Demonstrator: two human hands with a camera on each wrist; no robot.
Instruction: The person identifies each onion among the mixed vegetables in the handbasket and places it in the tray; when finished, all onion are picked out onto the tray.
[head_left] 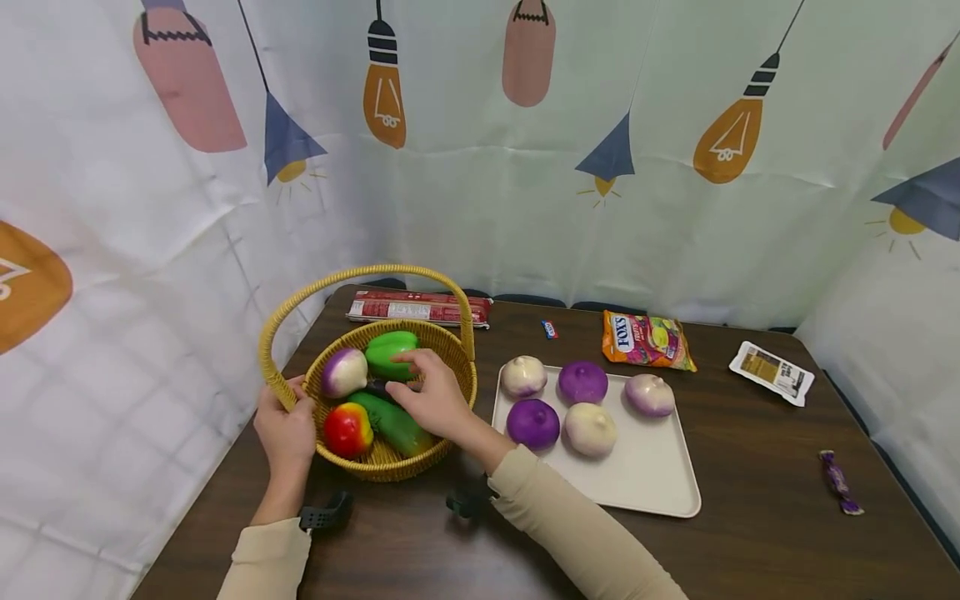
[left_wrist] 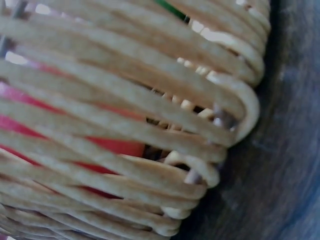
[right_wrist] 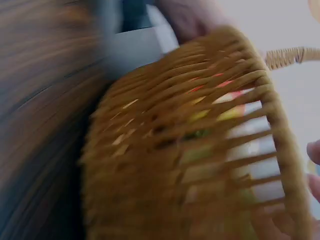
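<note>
A yellow wicker basket with a tall arched handle stands at the table's left side. My left hand grips its left rim at the handle's foot. Inside lie a purple-and-white turnip, a green bell pepper, a dark eggplant, a long green cucumber-like vegetable and a red-yellow fruit. Over the basket reaches my right hand, thumb and fingers apart, beside the pepper and eggplant. The left wrist view shows the basket weave close up; the right wrist view shows the basket wall, blurred.
Right of the basket, a white tray bears several purple and white turnips. Behind lie a long red packet, a tiny blue-red wrapper and an orange candy bag. Farther right are a white-gold pouch and a purple wrapped candy.
</note>
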